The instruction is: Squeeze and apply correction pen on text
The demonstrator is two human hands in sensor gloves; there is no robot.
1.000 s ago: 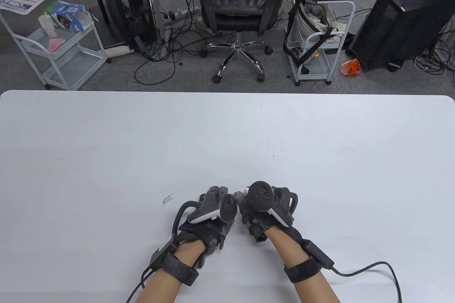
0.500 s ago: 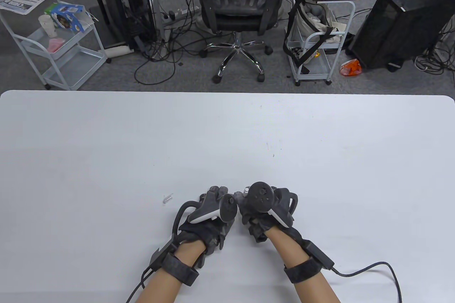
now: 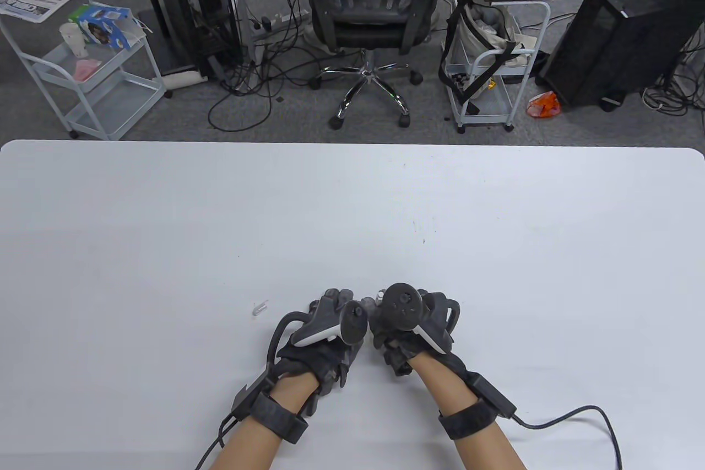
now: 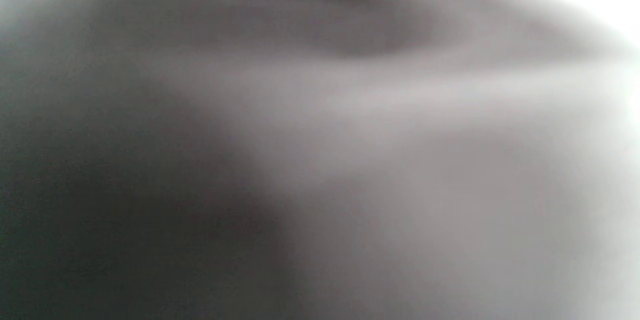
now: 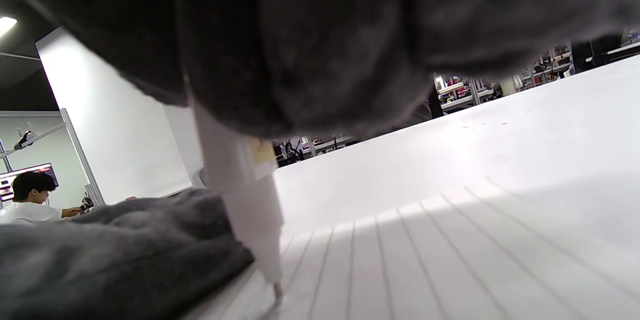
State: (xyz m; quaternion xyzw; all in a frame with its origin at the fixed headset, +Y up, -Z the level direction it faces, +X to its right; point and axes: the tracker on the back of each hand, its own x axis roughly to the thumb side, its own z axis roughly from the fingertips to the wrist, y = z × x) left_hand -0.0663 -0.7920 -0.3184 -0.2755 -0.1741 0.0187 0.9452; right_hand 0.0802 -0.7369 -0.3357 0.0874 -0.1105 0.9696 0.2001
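Table view: both gloved hands, left hand (image 3: 325, 327) and right hand (image 3: 410, 327), huddle touching on the white bench (image 3: 165, 227); a small clear cap (image 3: 259, 307) lies just left, apparently already off

Left wrist view: only blur; that hand's grip cannot be told

Right wrist view: the right hand's fingers (image 5: 310, 49) grip the slim white plastic correction pen (image 5: 250, 200), near-upright, tip down on ruled white paper (image 5: 425, 260); no text visible, application seemingly under way
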